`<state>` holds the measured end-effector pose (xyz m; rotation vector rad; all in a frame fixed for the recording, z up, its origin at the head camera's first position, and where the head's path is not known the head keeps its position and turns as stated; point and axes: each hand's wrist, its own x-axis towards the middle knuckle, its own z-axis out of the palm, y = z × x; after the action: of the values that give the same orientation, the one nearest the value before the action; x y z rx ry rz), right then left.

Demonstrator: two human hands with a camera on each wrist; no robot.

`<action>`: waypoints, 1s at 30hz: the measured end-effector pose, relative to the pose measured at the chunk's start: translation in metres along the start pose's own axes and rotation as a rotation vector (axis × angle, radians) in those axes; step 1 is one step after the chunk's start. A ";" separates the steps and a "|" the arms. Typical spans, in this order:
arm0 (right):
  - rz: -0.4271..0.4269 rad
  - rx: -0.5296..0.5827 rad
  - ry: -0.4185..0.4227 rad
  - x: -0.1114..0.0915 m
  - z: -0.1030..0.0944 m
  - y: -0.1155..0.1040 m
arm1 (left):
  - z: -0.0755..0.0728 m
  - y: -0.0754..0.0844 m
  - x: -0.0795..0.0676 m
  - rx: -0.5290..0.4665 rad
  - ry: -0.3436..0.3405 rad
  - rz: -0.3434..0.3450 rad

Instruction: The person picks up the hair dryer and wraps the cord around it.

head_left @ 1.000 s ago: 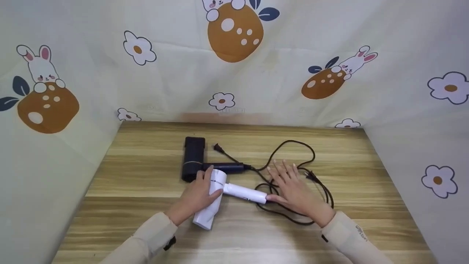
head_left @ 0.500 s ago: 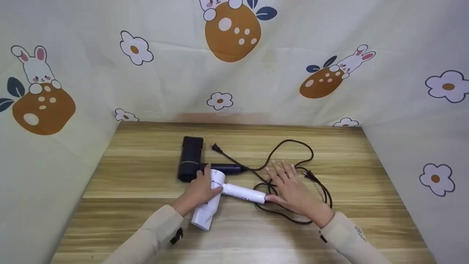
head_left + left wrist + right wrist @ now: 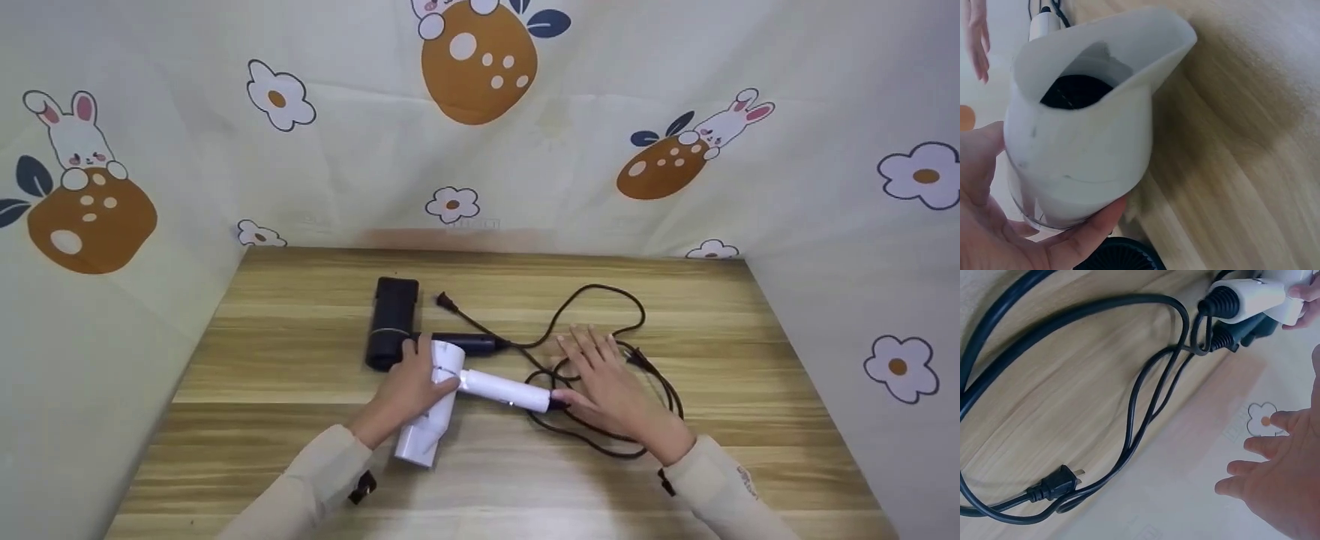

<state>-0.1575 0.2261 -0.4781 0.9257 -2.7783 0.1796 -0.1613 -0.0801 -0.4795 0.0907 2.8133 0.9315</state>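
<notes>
My left hand [image 3: 397,394] grips the barrel of a white hair dryer [image 3: 506,391], with thumb and fingers on opposite sides in the left wrist view. Its flared nozzle [image 3: 1123,50] points toward the wrist camera, and its handle extends to the right in the head view. My right hand [image 3: 615,390] is spread over the black cords [image 3: 577,431], its thumb near the end of the handle. The right wrist view shows those fingers [image 3: 1264,447] straight and holding nothing. Behind the white one lies a dark hair dryer [image 3: 394,322], its handle partly covered by my left fingers and the white barrel.
One black plug [image 3: 446,301] lies right of the dark hair dryer. Another plug [image 3: 1053,484] rests by the looped cords at the right. The wooden table [image 3: 285,465] is bordered by a printed fabric wall [image 3: 360,165] at the back and sides.
My right hand has shifted slightly to the right, uncovering the black cord end of the white handle. My left hand keeps its grip on the white hair dryer, which has barely moved.
</notes>
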 end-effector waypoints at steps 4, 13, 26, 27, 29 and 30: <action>0.036 0.036 0.027 -0.001 -0.003 0.004 | -0.005 0.002 0.000 -0.038 0.082 0.016; 0.269 0.403 0.149 -0.005 -0.018 0.007 | -0.015 0.010 -0.001 -0.403 0.141 -0.065; 0.403 1.241 0.248 0.005 -0.029 -0.006 | -0.016 0.025 -0.011 -1.157 -0.118 -0.226; 0.433 1.275 0.225 0.006 -0.028 -0.008 | -0.016 0.025 -0.012 -1.183 -0.124 -0.232; 0.486 1.315 0.171 0.007 -0.026 -0.013 | -0.015 0.026 -0.014 -1.204 -0.119 -0.229; 0.495 1.338 0.143 0.008 -0.025 -0.015 | -0.014 0.026 -0.014 -1.209 -0.109 -0.221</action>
<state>-0.1509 0.2139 -0.4516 0.2713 -2.4194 2.1899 -0.1497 -0.0688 -0.4504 -0.3041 1.6829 2.2169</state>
